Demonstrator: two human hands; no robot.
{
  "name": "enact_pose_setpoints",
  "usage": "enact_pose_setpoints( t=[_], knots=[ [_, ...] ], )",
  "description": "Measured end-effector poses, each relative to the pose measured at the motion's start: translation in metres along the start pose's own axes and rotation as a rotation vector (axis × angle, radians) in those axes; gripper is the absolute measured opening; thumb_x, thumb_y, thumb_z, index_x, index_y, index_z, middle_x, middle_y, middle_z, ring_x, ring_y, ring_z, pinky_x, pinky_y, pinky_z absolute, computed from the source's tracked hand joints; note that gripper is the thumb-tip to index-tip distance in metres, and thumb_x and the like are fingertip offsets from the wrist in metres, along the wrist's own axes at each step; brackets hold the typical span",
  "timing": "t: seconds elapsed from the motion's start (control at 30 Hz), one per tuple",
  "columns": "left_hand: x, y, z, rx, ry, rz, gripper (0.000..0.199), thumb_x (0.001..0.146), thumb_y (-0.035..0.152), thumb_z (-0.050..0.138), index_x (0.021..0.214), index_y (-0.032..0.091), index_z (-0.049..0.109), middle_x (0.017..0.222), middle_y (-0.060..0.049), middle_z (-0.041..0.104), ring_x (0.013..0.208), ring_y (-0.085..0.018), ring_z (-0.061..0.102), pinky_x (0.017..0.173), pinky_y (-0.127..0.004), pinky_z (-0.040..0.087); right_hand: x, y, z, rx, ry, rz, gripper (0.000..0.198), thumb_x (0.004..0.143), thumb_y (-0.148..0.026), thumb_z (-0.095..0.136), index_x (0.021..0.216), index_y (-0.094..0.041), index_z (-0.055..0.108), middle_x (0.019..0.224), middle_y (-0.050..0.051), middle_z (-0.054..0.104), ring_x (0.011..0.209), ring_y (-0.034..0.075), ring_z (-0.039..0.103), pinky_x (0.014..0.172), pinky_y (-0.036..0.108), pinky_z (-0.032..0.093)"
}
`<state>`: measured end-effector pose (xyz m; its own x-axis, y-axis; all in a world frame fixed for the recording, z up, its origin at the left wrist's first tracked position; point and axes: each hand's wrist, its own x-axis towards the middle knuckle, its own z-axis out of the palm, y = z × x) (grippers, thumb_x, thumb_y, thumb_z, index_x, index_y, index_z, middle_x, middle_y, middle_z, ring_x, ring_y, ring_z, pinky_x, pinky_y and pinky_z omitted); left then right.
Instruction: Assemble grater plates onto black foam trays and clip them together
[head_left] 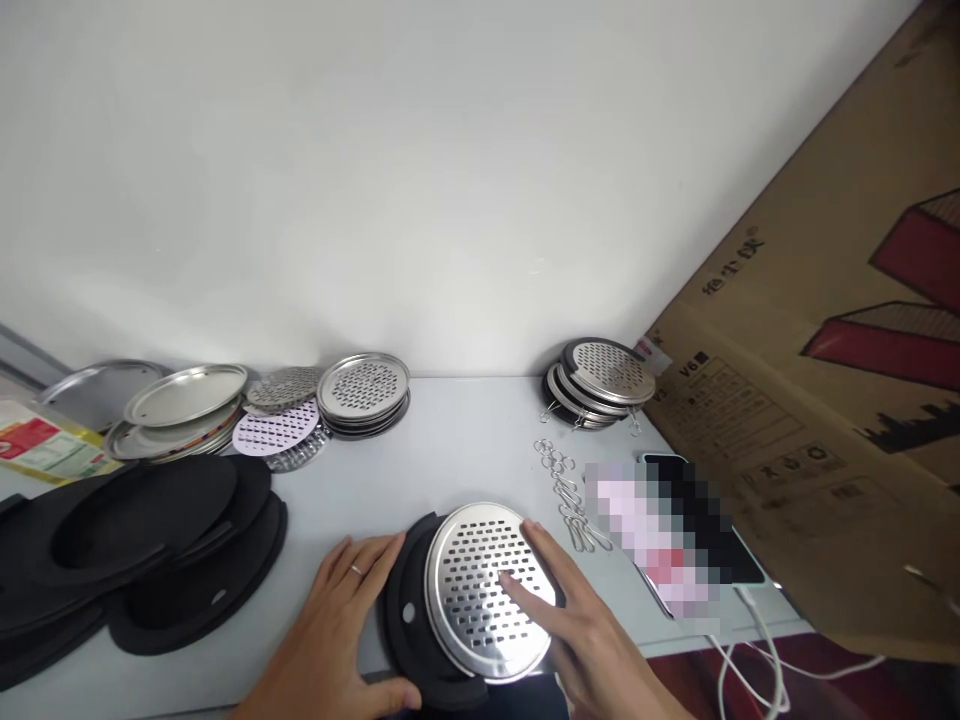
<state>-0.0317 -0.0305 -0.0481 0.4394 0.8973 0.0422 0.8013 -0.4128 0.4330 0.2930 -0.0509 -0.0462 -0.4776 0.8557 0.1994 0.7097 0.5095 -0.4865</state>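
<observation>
Close in front of me, a round metal disc with rows of small slots (480,590) lies partly over a black round holder (403,640). The disc sits off to the right, leaving the holder's left side and a small oval hole visible. My left hand (341,610), with a ring on one finger, grips the holder's left edge, fingertips at the upper rim and thumb at the lower. On the other side, my right hand (589,630) holds the disc by its right edge. Its index finger presses on the slotted face; the thumb is hidden.
Several black holders (247,570) are piled at left. Behind them stand plain metal lids (187,395), a pale slotted plate (276,430) and slotted discs (365,388). Wire clips (568,490), an assembled stack (611,370), a phone (697,515) and a large carton (810,400) occupy the right.
</observation>
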Motion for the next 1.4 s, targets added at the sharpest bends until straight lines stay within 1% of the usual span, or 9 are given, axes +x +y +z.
enact_pose_setpoints(
  t=[0.17,0.3,0.57,0.77,0.87,1.0,1.17,1.3,1.4],
  knots=[
    [0.000,-0.003,0.000,0.002,-0.025,0.021,0.129,0.054,0.042,0.092,0.158,0.034,0.017,0.154,-0.007,0.046,0.139,-0.037,0.043,0.121,-0.061,0.027,0.000,-0.017,-0.002,0.174,-0.068,0.059,0.090,0.072,0.004,0.049,0.153,-0.034,0.036,0.169,0.001,0.006,0.154,0.030,0.010,0.117,0.058,0.032],
    [-0.001,-0.004,0.000,0.003,-0.004,0.040,0.125,0.055,0.047,0.091,0.158,0.034,0.020,0.153,-0.008,0.048,0.137,-0.038,0.045,0.119,-0.061,0.030,0.001,-0.023,0.002,0.331,0.002,0.182,0.081,0.082,-0.008,0.058,0.155,-0.029,0.031,0.168,0.007,0.015,0.152,0.027,0.021,0.116,0.054,0.035],
    [0.003,-0.006,0.002,0.000,-0.012,0.074,0.124,0.056,0.063,0.086,0.158,0.031,0.023,0.150,-0.008,0.051,0.134,-0.036,0.048,0.119,-0.060,0.029,0.010,-0.028,0.029,0.203,0.006,0.049,0.091,0.078,-0.027,0.076,0.156,-0.024,0.029,0.168,0.012,0.014,0.153,0.036,0.014,0.117,0.059,0.031],
    [0.002,-0.001,0.003,-0.078,-0.002,0.043,0.127,0.053,0.059,0.089,0.157,0.030,0.024,0.151,-0.011,0.050,0.137,-0.039,0.045,0.120,-0.063,0.023,0.009,-0.028,0.043,0.229,0.023,0.127,0.091,0.077,-0.020,0.071,0.156,-0.023,0.026,0.168,0.010,0.015,0.153,0.034,0.016,0.119,0.057,0.031],
    [0.007,0.005,0.008,-0.202,0.056,-0.013,0.106,0.064,0.046,0.086,0.154,0.031,0.033,0.150,-0.010,0.052,0.137,-0.038,0.046,0.120,-0.065,0.022,0.012,-0.030,0.049,0.240,0.053,0.109,0.094,0.077,-0.013,0.067,0.158,-0.024,0.020,0.168,0.010,0.010,0.154,0.035,0.013,0.119,0.057,0.031],
    [0.022,0.016,0.013,-0.538,0.160,-0.293,0.061,0.086,0.038,0.066,0.143,0.026,0.048,0.145,-0.011,0.056,0.132,-0.031,0.054,0.113,-0.054,0.042,0.015,-0.034,0.057,0.265,0.044,0.059,0.108,0.078,-0.014,0.072,0.161,-0.027,0.005,0.169,0.010,-0.001,0.153,0.039,0.008,0.118,0.061,0.030],
    [0.030,0.035,0.000,-0.905,0.145,-0.400,0.049,0.084,0.043,0.070,0.127,0.022,0.060,0.129,-0.009,0.068,0.117,-0.027,0.066,0.103,-0.040,0.054,0.018,-0.041,0.062,0.512,0.153,0.230,0.126,0.070,-0.019,0.084,0.161,-0.028,-0.003,0.168,0.015,-0.002,0.152,0.043,0.009,0.117,0.063,0.030],
    [0.023,0.042,-0.006,-1.099,0.324,-0.428,0.049,0.078,0.040,0.079,0.121,0.023,0.063,0.116,-0.006,0.075,0.105,-0.026,0.072,0.090,-0.032,0.061,0.029,-0.049,0.056,0.968,0.433,0.372,0.085,0.080,-0.033,0.078,0.151,-0.025,0.033,0.145,0.017,0.054,0.129,0.032,0.057,0.103,0.046,0.051],
    [0.024,0.041,-0.009,-1.137,0.426,-0.381,0.049,0.078,0.036,0.080,0.122,0.025,0.061,0.110,-0.004,0.077,0.096,-0.024,0.075,0.083,-0.029,0.062,0.037,-0.052,0.045,1.155,0.457,0.281,0.024,0.083,-0.042,0.076,0.090,-0.021,0.067,0.083,0.004,0.072,0.078,0.020,0.071,0.072,0.030,0.057]
  ],
)
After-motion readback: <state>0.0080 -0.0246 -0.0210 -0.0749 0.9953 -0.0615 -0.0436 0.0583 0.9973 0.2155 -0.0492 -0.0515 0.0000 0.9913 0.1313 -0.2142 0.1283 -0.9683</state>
